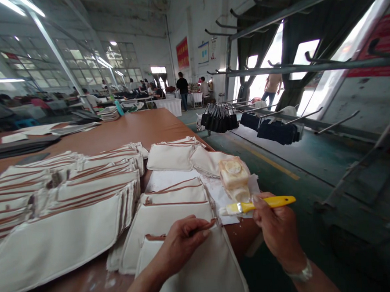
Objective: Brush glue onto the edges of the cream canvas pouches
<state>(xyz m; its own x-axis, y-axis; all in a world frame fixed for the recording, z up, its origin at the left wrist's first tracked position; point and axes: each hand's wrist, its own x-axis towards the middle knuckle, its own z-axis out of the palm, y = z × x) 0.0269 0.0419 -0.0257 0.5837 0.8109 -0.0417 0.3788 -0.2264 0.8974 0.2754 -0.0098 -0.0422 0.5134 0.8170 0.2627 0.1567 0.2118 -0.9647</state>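
At lower centre, your left hand [184,241] pinched the brown trim [213,223] of a cream panel [206,273]; at lower right, your right hand [277,229] was closed around the yellow brush [247,206].

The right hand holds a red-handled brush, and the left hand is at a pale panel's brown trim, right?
Not quite: the head view shows a yellow handle, not red, on the brush. The right hand holds it; the left hand is at the brown trim.
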